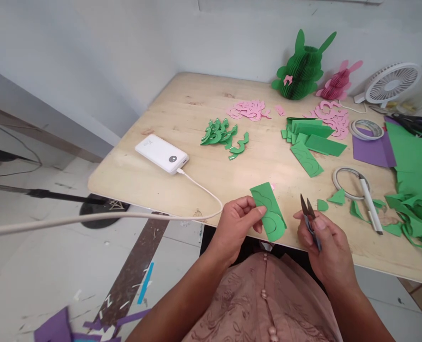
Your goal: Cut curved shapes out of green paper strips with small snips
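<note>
My left hand [237, 223] pinches a folded green paper piece [269, 209] between thumb and fingers at the table's front edge. Curved outlines are drawn on the paper, and its lower end is rounded. To the right, my right hand [330, 242] holds small dark-bladed snips [309, 218], their blades slightly apart and pointing away from me. The blades do not touch the paper. Small green scraps [337, 197] lie just beyond my right hand. Farther back is a stack of folded green strips [312, 137], the nearest one with a drawn outline.
On the wooden table [125, 161] are a white power bank [162, 153] with a cable, green cutouts [220, 133], pink cutouts [249, 109], tape rolls [366, 129], a white pen [370, 204] and black scissors [415, 124]. Paper figures [299, 71] and a fan [392, 83] stand behind.
</note>
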### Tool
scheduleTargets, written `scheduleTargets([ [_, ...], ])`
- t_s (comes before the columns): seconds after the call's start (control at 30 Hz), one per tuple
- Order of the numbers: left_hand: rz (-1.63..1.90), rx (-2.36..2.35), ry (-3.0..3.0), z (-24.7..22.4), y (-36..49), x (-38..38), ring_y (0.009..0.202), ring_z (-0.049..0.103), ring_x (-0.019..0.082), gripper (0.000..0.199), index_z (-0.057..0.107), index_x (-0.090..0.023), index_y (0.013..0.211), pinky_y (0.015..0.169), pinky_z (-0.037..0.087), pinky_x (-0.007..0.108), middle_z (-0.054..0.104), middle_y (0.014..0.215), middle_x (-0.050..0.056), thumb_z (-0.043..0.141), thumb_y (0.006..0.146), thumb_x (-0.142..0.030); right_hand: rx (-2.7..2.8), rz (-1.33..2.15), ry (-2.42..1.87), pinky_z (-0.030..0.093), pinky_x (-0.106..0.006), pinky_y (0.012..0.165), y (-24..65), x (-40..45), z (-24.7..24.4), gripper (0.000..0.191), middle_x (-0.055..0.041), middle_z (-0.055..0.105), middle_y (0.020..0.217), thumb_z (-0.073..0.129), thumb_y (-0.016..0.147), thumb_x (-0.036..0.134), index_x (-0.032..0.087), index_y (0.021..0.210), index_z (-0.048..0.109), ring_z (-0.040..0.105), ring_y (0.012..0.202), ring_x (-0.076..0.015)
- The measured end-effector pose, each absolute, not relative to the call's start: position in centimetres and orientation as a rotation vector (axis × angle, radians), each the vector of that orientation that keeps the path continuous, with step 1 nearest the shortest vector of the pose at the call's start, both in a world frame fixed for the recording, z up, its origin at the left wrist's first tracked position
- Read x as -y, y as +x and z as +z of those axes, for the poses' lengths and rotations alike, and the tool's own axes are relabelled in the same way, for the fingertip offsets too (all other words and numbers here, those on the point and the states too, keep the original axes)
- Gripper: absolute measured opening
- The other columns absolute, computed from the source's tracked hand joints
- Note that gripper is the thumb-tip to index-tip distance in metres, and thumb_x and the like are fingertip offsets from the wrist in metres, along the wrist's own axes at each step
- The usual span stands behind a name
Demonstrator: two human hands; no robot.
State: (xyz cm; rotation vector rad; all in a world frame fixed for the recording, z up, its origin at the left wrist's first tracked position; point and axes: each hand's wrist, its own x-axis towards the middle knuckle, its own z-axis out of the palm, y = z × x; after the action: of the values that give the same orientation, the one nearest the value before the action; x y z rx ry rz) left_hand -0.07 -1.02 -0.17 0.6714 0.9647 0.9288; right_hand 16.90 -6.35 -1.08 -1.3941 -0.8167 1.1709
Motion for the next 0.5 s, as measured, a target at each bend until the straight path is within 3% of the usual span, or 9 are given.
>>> scheduleTargets([
  [0.13, 0.882, -0.968, 0.747, 0.1, -0.2, 0.9, 0.052, 0.045, 0.008, 0.021, 0.062, -0.015, 0.06, 0.053, 0.037, 0.021, 0.055, 0.058, -0.001, 0.074, 0.068, -0.03, 0.843, 1.136, -1.443, 0.024, -0.024, 0.045, 16.8, 5.8, -0.7, 0.027, 0.0054, 0.037, 0.052, 0.072, 0.076, 0.043, 0.019, 0.087, 0.073, 0.031, 0.048, -0.0106],
  [0.37, 0.817, -0.945, 0.731, 0.0, 0.0, 1.2, 0.059, 0.049, 0.01, 0.019, 0.062, -0.014, 0.064, 0.059, 0.04, 0.022, 0.057, 0.064, 0.0, 0.072, 0.068, -0.03, 0.962, 1.112, -1.563, 0.041, -0.027, 0.057, 15.8, 4.7, -0.8, 0.02, -0.0012, 0.064, 0.072, 0.074, 0.075, 0.038, 0.02, 0.085, 0.074, 0.052, 0.062, -0.0149],
  [0.5, 0.789, -0.931, 0.742, -0.1, 0.1, 1.3, 0.062, 0.048, 0.01, 0.021, 0.059, -0.015, 0.063, 0.06, 0.04, 0.022, 0.055, 0.065, -0.001, 0.072, 0.068, -0.029, 0.945, 1.084, -1.587, 0.038, -0.025, 0.056, 15.4, 4.3, -1.1, 0.019, 0.0014, 0.061, 0.066, 0.075, 0.074, 0.038, 0.02, 0.08, 0.073, 0.048, 0.059, -0.0127],
])
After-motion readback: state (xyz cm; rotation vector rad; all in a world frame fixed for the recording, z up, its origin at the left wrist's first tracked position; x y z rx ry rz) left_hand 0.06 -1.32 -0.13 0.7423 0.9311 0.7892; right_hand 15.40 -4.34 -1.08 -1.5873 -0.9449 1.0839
